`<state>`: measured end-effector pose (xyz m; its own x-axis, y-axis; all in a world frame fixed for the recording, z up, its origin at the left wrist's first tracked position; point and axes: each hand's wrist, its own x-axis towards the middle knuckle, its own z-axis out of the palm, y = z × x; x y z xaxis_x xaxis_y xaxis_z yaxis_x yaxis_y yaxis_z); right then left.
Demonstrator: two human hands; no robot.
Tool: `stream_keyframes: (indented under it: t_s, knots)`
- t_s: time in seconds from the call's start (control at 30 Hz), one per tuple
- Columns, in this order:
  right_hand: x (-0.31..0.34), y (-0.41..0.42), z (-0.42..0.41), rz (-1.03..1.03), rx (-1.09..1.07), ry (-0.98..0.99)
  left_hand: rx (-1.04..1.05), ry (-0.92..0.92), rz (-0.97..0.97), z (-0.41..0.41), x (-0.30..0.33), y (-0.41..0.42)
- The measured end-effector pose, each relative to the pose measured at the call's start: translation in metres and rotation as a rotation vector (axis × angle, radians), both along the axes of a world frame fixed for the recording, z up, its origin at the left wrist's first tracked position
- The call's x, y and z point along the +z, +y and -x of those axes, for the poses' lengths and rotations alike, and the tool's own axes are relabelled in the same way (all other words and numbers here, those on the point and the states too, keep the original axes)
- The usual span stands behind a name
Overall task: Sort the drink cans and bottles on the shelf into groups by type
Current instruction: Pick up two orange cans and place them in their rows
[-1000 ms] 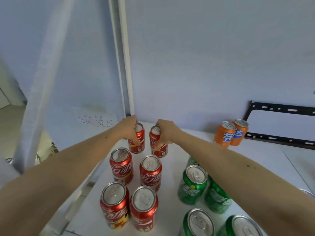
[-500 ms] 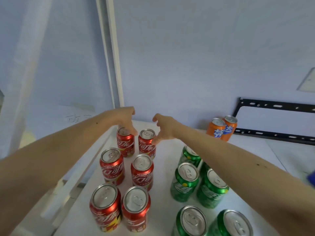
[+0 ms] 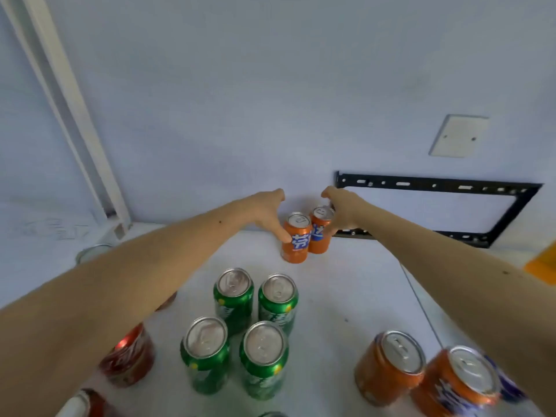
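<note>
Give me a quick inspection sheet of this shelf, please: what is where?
Surface: white shelf, seam line at right.
Job's things: two orange cans side by side at the back; four green cans in a square block at centre; two more orange cans near right; red cans near left, partly hidden by an arm.
Clutter: nothing seen.
Hands: left hand touching the left back orange can; right hand on the right one.
Cables: nothing seen.
Surroundings: black metal bracket, blank wall plate, white upright post.
</note>
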<state>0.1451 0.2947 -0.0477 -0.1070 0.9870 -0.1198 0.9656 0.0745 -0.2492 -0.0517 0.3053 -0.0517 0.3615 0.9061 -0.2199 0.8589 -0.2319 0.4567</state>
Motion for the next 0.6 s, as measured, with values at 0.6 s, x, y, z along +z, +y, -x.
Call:
stream_keyframes:
  t_s: [0.6]
  knots:
    - [-0.037, 0.032, -0.060, 0.043, 0.164, -0.011, 0.079, 0.083, -0.139, -0.066, -0.055, 0.009]
